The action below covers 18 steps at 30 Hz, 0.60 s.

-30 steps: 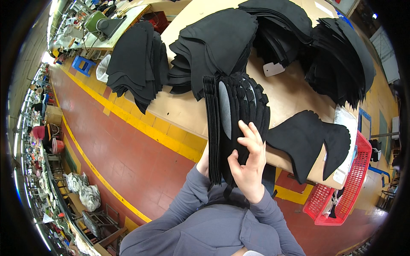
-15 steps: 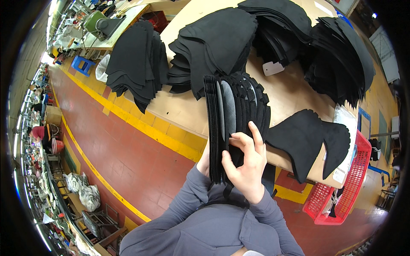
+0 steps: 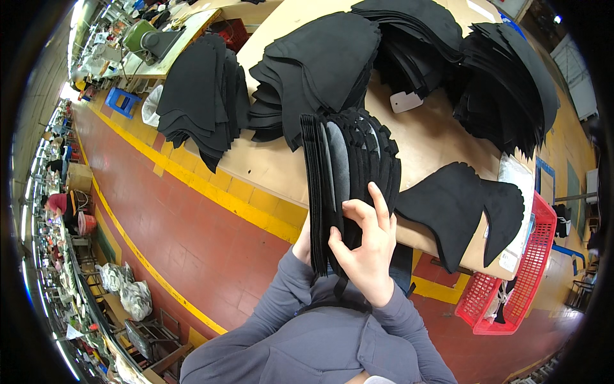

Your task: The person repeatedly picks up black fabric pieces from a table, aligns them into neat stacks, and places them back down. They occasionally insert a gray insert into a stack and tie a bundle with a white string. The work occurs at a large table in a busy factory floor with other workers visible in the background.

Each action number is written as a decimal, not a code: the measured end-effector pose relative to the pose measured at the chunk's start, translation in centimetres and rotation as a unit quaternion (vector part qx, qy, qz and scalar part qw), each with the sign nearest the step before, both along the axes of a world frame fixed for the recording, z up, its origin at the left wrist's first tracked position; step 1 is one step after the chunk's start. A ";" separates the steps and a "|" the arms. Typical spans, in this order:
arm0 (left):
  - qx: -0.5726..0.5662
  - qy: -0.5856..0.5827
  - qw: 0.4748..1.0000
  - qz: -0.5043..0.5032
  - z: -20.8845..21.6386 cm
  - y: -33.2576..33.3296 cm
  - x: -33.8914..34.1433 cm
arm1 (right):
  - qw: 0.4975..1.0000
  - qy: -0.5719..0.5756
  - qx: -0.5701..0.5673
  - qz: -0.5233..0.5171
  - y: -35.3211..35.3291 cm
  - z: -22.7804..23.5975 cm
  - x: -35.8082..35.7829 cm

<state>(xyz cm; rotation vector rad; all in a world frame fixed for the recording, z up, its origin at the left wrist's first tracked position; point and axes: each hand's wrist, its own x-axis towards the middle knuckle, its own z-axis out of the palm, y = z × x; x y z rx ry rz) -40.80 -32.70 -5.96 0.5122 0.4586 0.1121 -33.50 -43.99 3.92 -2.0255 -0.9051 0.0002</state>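
Find a black bundle of many thin, cloth-like pieces, held on end at the near edge of the table, between the two hands. Note grey oval patches between its layers, towards the upper end. See only a little of the left hand, behind the bundle's left side; cannot tell how its hidden fingers are set. Place the right hand against the bundle's near face, with thumb and fingers spread and touching; cannot tell whether pinching a layer.

Count four piles of black pieces farther back: a left pile by the table's left edge, a middle pile behind the bundle, a far pile towards the far edge, a right pile by the right edge. Mark a white tag just below the far pile. Record two flat black pieces, a larger one and a smaller one, near the table's near right corner. Log a red basket just outside that corner, and a blue stool on the floor beyond the left edge.
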 end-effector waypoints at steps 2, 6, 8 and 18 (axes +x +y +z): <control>-0.034 0.002 0.999 0.012 1.0 -0.2 0.4 | 1.000 0.007 0.023 -0.010 -0.1 -0.6 -0.1; -0.098 -0.010 0.994 0.040 2.4 -0.6 1.1 | 0.997 -0.046 0.058 0.007 0.0 -1.0 0.1; -0.060 -0.009 0.998 0.025 1.9 -0.6 1.0 | 0.995 -0.091 0.032 0.040 -0.2 -0.6 0.2; -0.176 -0.032 0.983 0.024 2.3 -0.5 1.1 | 1.000 -0.011 -0.006 0.008 -0.1 0.1 -0.1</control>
